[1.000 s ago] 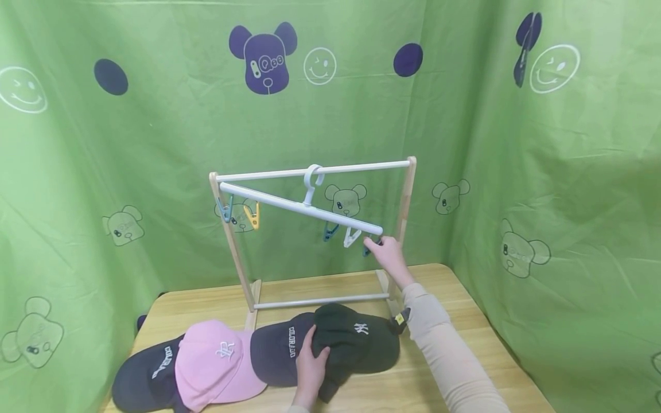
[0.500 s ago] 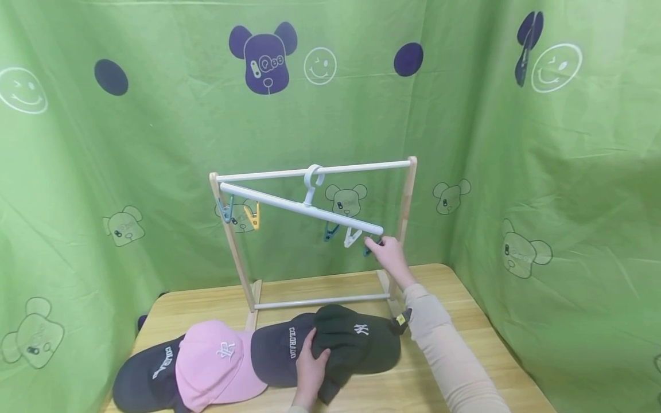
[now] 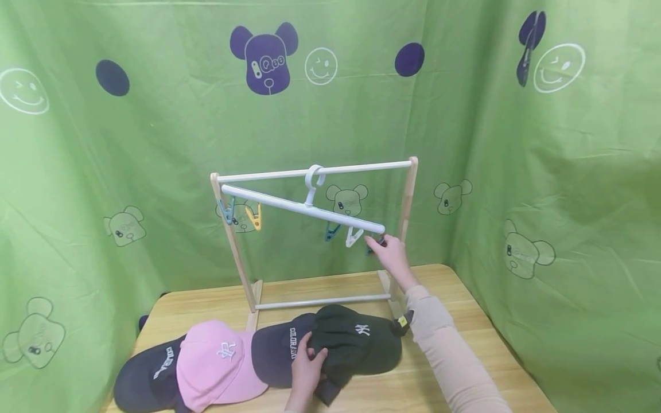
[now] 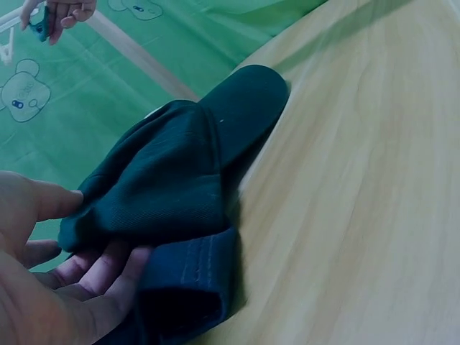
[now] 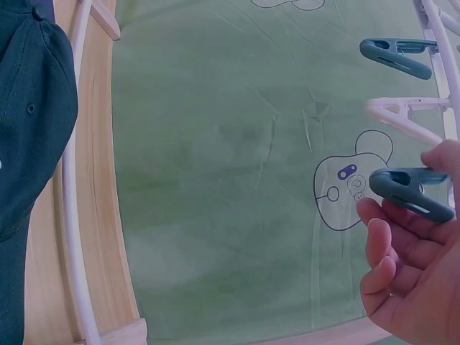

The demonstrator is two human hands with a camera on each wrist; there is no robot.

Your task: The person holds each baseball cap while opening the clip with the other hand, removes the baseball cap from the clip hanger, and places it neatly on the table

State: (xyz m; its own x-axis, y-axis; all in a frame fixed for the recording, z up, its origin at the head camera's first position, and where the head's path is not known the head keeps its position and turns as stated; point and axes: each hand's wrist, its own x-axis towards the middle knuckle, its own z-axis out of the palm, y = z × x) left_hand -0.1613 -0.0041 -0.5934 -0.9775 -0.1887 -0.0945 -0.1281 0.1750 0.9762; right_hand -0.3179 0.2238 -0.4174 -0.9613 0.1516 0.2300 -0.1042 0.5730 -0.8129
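Observation:
At the lower middle of the head view, my left hand (image 3: 306,374) holds the back edge of a dark green baseball cap (image 3: 379,344). In the left wrist view, its fingers (image 4: 108,277) reach under the edge beside the back strap (image 4: 188,269). My right hand (image 3: 393,258) pinches a dark teal clip (image 5: 410,192) at the low right end of a white clip hanger (image 3: 279,201). The hanger tilts down to the right, hooked on the rack's top bar (image 3: 361,168). Other hanging clips are yellow (image 3: 254,217), teal (image 5: 397,57) and white (image 5: 406,116).
Left of the green cap lie a dark cap (image 3: 273,350) lettered COLORADO, a pink cap (image 3: 206,358) and another dark cap (image 3: 139,373), overlapping in a row. The wooden rack (image 3: 408,195) stands behind them on the table (image 3: 454,304). A green printed curtain (image 3: 155,143) surrounds it.
My left hand has shifted slightly left and down at the cap's back edge, with its fingers more bent. The right hand stays at the end clip, and the caps have barely moved.

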